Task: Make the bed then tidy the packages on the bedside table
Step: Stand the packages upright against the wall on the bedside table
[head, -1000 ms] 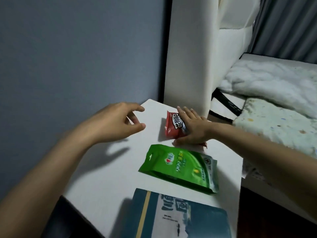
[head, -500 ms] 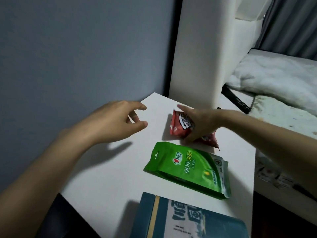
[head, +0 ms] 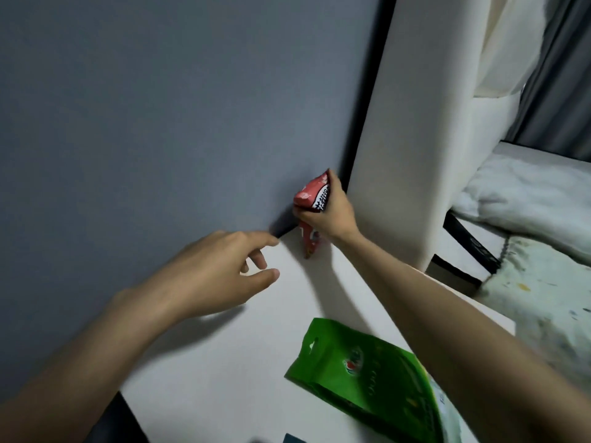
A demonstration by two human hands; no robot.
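Observation:
My right hand (head: 332,212) is shut on a small red snack packet (head: 311,195) and holds it upright at the far corner of the white bedside table (head: 224,362), close to the grey wall. Its lower end hangs just above or on the tabletop; I cannot tell which. My left hand (head: 217,276) hovers over the table's left part, fingers apart and empty, a little short of the packet. A green pouch (head: 361,378) lies flat near the front right, partly hidden under my right forearm.
A cream padded headboard (head: 415,129) rises right behind the table. The bed (head: 527,199) with a white fluffy blanket and a patterned cover lies at the right. A dark teal box corner (head: 292,439) peeks in at the bottom edge. Grey curtains hang at the far right.
My right hand has lifted the red packet off the table and carried it back to the far corner, standing it upright. The view moved forward; the left hand stayed open.

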